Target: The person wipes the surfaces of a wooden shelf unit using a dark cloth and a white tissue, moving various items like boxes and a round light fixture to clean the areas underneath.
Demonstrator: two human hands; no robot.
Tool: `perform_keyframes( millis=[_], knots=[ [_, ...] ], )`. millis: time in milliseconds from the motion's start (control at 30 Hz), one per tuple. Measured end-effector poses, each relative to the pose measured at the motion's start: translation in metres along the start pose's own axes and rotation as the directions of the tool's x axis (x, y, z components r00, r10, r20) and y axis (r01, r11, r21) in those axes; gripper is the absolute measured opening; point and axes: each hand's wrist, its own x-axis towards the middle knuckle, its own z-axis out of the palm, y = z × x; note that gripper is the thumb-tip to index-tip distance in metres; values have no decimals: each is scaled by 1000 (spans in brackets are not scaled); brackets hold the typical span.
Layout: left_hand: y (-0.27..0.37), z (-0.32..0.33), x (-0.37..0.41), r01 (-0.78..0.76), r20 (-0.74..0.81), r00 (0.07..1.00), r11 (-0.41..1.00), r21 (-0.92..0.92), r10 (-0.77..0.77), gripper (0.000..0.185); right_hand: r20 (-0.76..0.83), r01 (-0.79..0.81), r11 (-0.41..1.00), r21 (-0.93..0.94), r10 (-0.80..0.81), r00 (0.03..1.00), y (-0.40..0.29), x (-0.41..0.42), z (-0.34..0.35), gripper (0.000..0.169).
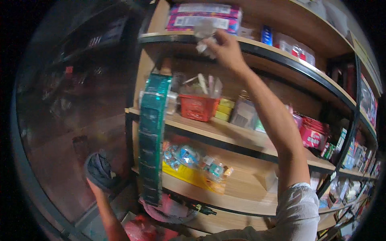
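Note:
My right hand (pixel 227 49) is raised at the edge of the upper shelf, its fingers closed on a crumpled whitish cloth or tissue (pixel 208 48). Just behind it stand purple and pink boxes (pixel 202 22). Low on the left, my left hand (pixel 94 185) is mostly hidden under a dark grey rounded fabric item (pixel 101 170), which it holds up beside the shelving. Between the hands hangs a long green strip of packets (pixel 150 135). Below my right hand, an orange-red plastic basket (pixel 197 107) with upright items stands on the middle shelf.
Yellow boxes (pixel 223 109) and a pink-red package (pixel 313 132) stand on the middle shelf (pixel 241 135). Bagged small goods (pixel 187 155) lie on a yellow sheet (pixel 187 177) lower down. A dark glass pane (pixel 75 120) is at the left; a black upright (pixel 346 153) rises at the right.

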Motion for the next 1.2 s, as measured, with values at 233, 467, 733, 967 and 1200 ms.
perform_keyframes(
  millis=[233, 467, 733, 967, 1200],
  knots=[
    [142, -19, 2, 261, 355, 934, 608, -750, 36, 68, 174, 50, 978, 205, -87, 981, -95, -106, 9, 27],
    [304, 35, -27, 451, 465, 874, 122, -884, 144, 70, 380, -133, 922, 364, -16, 925, -135, -200, -53, 26],
    [401, 73, -55, 226, 223, 971, 24, -974, -88, 44, 169, -247, 852, 461, 189, 967, -153, -273, -153, 81],
    [449, 116, -36, 422, 400, 907, -246, -873, 136, 42, -32, -424, 795, 434, 484, 875, -153, -254, -214, 52],
    [353, 79, 12, 343, 346, 938, 73, -937, 31, 24, -324, 134, 662, -737, -521, 790, -122, -199, -366, 58]
  ],
)
